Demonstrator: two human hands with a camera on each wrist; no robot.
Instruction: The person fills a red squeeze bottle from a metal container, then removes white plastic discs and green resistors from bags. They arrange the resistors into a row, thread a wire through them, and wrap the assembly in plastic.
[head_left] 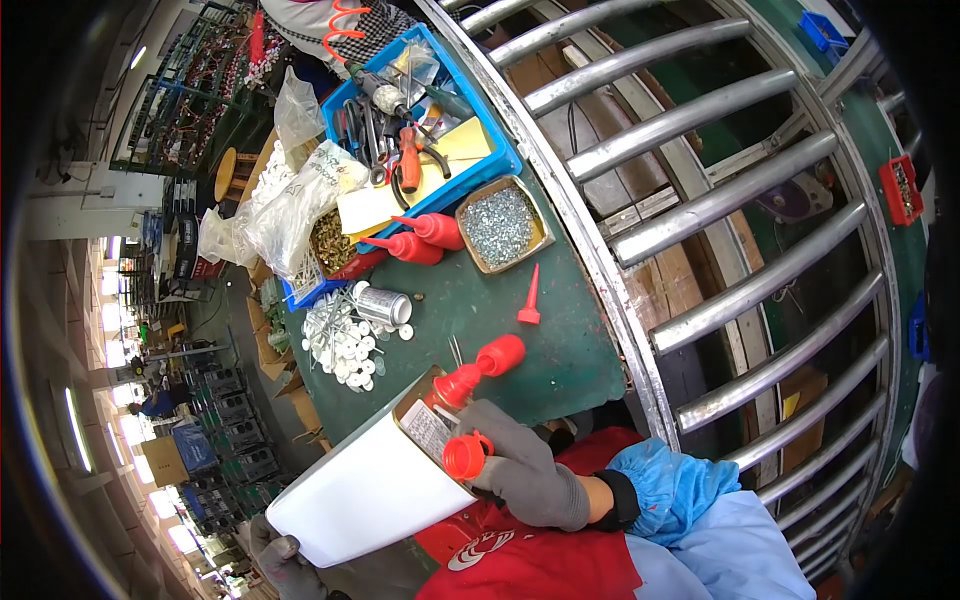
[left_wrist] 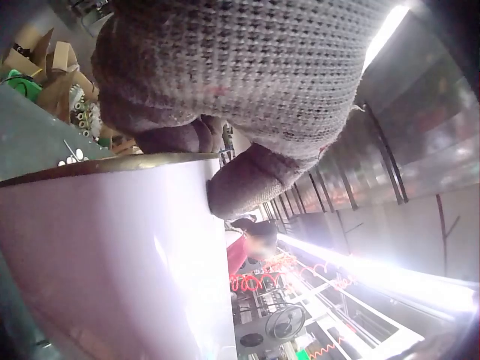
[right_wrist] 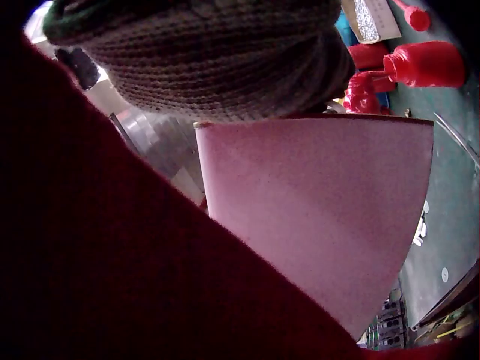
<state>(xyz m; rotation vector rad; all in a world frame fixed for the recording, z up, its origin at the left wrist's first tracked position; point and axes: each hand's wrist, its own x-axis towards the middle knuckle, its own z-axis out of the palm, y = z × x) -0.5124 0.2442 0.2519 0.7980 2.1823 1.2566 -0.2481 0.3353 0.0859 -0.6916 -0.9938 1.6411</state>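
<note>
A white rectangular tin [head_left: 365, 490] lies tilted across the front of the workbench, its brownish, labelled end toward the bench. My gloved left hand [head_left: 285, 560] holds its far bottom corner; in the left wrist view, thumb and fingers [left_wrist: 251, 180] pinch the edge. The gloved right hand [head_left: 530, 470] grips the labelled end, next to a round red cap [head_left: 465, 456]. From that end a red spout [head_left: 455, 386] points at an open red bottle [head_left: 501, 355]. In the right wrist view the bottle's mouth [right_wrist: 391, 67] faces the spout closely.
A red nozzle [head_left: 530, 303], a cardboard box of small metal parts [head_left: 500, 225] and two red squeeze bottles [head_left: 436, 231] sit farther back. Left of them are white plastic pieces [head_left: 345, 340] and a metal can [head_left: 383, 305]. A blue tool tray [head_left: 500, 150] stands behind; a metal roller conveyor [head_left: 700, 220] borders the right.
</note>
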